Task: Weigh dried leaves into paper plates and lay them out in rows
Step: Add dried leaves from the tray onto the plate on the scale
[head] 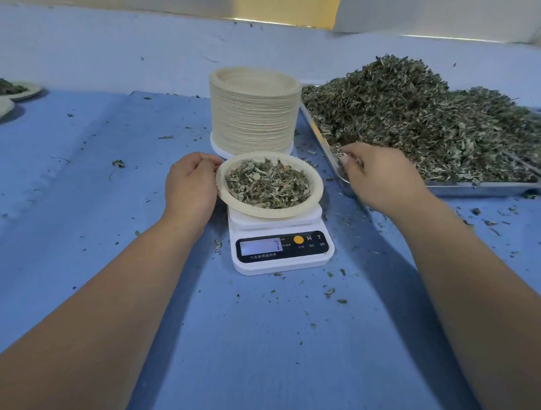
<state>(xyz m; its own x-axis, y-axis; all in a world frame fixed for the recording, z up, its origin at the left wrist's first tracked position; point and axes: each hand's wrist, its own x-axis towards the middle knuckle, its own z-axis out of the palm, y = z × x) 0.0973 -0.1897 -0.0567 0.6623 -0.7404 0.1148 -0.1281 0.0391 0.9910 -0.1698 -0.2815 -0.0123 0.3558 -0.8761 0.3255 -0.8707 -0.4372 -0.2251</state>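
Forearms (98,303) are stretched over the desk (268,343). By the left hand (190,189)'s fingers, the rim of the plate (265,213) is pinched; it is seated on the scale (280,262), filled with leaves (268,185). More leaves are gripped by the right hand (382,179)'s curled fingers at the tray (477,187)'s near corner.

the round beige paper plate (232,197) looks matt and fibrous, like the tall stack of matching paper plates (255,113). the white plastic kitchen scale (281,247) is smooth and faintly glossy. the shiny metal tray (477,187) holds dry, crumbly green leaves (413,120). the blue cloth table cover (93,186) is matt.
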